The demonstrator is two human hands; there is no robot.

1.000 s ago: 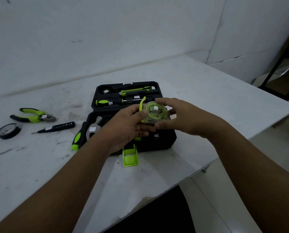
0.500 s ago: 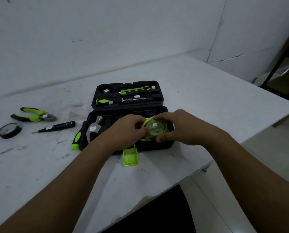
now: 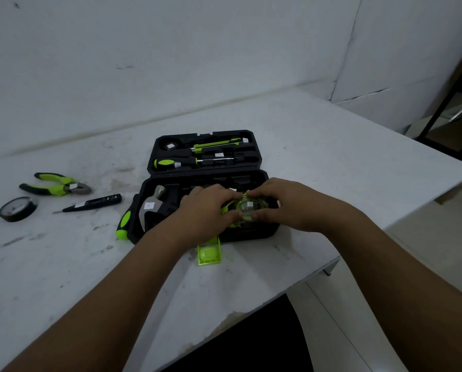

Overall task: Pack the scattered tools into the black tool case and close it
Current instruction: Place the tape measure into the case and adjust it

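Note:
The black tool case (image 3: 254,234) lies open on the white table, its lid (image 3: 205,135) flat behind it with two green-handled screwdrivers (image 3: 170,163) clipped in. A green tape measure (image 3: 248,206) sits low in the right part of the case's base. My left hand (image 3: 205,210) and my right hand (image 3: 286,204) pinch it from either side with thumbs and fingertips. A hammer (image 3: 150,208) lies in the left part of the base. Green pliers (image 3: 55,185), a black tester pen (image 3: 93,204) and a black tape roll (image 3: 17,209) lie on the table to the left.
The green latch (image 3: 209,253) of the case hangs open over the table in front. The table's front edge (image 3: 251,312) runs diagonally below my arms, and its right edge drops off beyond the case. A dark metal rack (image 3: 449,98) stands at the far right.
Both hands have brought the tape measure down from above the case into the right part of its base, and they still hold it there.

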